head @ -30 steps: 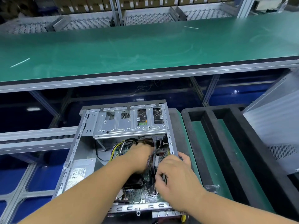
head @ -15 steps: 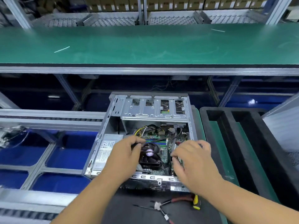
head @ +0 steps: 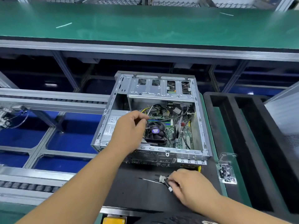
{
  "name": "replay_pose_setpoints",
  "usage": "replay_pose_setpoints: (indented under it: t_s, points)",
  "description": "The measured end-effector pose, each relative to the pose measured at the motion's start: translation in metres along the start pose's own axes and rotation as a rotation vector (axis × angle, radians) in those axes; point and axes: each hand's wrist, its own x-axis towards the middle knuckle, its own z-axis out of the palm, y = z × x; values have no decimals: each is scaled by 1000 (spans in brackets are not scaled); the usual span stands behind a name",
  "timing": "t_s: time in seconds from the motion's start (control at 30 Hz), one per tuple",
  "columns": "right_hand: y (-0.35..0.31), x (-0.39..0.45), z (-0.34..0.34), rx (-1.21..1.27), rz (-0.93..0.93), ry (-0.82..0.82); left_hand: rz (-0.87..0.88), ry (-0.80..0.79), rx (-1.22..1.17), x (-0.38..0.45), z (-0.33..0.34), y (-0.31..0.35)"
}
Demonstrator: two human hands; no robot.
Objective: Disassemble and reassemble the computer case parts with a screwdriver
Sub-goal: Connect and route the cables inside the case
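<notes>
Conveyor: a long green belt [head: 145, 25] with a grey metal edge crosses the top of the view, behind and above the work area.
Foam tray: a black foam tray [head: 273, 159] with long green-floored slots sits just right of the case.
Work mat: a black mat [head: 137, 194] lies under and in front of the case.
Computer case: an open grey metal desktop computer case [head: 202, 126] lies on its side at centre, its open side facing up, resting on the mat; a drive cage spans its far end.
Motherboard: a green circuit board [head: 179, 131] with cables covers the case floor.
Cooler fan: a round black fan [head: 156, 131] with a purple centre label sits on the board, towards the left.
Left hand: the left hand [head: 129, 131] reaches into the case just left of the fan, fingers curled and pinching a thin wire near the fan's edge.
Right hand: the right hand [head: 192, 186] is outside the case on the mat in front of it, fingers curled round a thin dark tool.
Tool: the thin dark metal tool [head: 150, 180] with small white tags lies on the mat pointing left; whether it is the screwdriver, I cannot tell.
Screw holder: a small clear plastic packet [head: 226, 173] holding dark screws lies on the tray's near left edge.
</notes>
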Motion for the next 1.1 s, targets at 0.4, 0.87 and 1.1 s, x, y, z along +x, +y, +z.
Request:
replay_pose_setpoints:
  t_s: [0.4,0.87,1.1]
  points:
    - [14,-14,36,74,255,-6,80,-28,160,-4,3,0]
    - [-8,-7,34,78,107,18,75,-144,369,1,14,2]
    - [-28,30,42,-133,52,-129,56,-125,371,-1,13,4]
